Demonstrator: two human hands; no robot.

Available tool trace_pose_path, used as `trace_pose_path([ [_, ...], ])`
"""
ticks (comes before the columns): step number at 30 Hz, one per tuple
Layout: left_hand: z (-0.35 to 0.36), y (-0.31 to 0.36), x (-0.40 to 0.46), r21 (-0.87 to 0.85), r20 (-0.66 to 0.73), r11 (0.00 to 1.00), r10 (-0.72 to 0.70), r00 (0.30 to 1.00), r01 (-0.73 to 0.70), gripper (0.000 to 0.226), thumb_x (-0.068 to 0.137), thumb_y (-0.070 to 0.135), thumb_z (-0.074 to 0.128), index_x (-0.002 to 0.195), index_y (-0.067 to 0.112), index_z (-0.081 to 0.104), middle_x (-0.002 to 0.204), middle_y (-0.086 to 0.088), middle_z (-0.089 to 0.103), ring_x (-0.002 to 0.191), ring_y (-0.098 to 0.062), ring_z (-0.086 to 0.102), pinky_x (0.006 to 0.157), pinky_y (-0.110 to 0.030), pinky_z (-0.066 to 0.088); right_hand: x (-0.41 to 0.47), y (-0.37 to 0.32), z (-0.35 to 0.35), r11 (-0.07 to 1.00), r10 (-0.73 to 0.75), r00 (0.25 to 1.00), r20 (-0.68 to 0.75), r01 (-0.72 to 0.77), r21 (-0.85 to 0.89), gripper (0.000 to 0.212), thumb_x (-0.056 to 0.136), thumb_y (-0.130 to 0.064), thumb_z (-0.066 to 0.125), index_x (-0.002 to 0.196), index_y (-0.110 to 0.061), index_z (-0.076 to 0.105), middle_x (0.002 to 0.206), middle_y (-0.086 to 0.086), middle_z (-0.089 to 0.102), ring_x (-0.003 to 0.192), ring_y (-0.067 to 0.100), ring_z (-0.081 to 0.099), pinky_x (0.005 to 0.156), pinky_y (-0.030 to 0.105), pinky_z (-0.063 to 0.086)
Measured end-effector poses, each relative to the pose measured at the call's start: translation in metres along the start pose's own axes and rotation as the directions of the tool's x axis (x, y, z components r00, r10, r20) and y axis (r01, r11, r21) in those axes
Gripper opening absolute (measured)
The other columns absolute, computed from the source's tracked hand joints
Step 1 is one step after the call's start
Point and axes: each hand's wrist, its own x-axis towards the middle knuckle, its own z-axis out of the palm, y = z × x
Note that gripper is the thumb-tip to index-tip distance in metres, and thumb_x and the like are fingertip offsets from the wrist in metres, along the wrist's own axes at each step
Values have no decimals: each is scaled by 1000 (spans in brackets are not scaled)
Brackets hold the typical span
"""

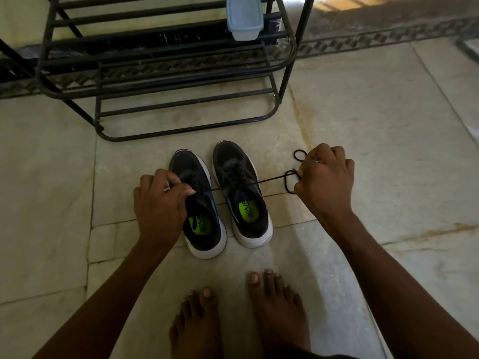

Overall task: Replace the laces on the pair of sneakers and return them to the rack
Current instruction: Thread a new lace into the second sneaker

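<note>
While the left hand (160, 200) pinches the left sneaker (199, 203) steady, the right hand (325, 174) grips a black lace (274, 179), pulling it taut across both shoes.

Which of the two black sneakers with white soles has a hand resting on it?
The left-hand black sneaker: the left hand pinches at its lacing area. The right-hand black sneaker has no hand on it; only the black lace crosses above it.
</note>
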Motion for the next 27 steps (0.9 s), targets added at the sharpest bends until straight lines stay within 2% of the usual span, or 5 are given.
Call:
trace_pose_path([
  [13,0,-1,-1,-21,24,1000,13,1000,-13,35,102,34,49,92,12,74,105,-9,61,96,-31,50,73,-39,37,0,5,5,998,-4,997,82,-1,56,11,68,-7,69,78,-6,72,97,5,59,93,32,50,74,43,41],
  [16,-2,2,0,-55,75,999,3,997,1,28,99,30,51,97,13,74,114,-7,62,105,-29,52,82,-41,35,5,6,7,992,-63,987,145,46,119,14,81,-13,71,94,-10,74,107,6,58,102,32,50,83,50,45],
  [19,-7,17,7,-77,109,987,149,983,-142,20,97,22,60,112,17,72,123,-5,65,117,-28,57,92,-44,31,5,-3,5,962,-180,974,138,145,230,35,89,-31,71,122,-22,67,123,4,55,118,31,47,92,55,40],
  [22,-8,44,20,-77,233,967,255,939,-243,39,91,20,67,129,21,65,133,-4,64,127,-26,59,97,-45,29,6,-17,4,913,-345,912,222,272,305,36,94,-43,58,127,-29,62,127,-1,53,119,24,46,94,51,39],
  [27,4,69,25,-53,476,989,144,867,-135,40,104,40,51,142,31,47,137,8,58,125,-15,55,109,-46,23,10,-28,9,835,-492,720,490,230,500,31,95,-41,67,111,-15,65,91,4,69,79,19,65,74,40,58],
])
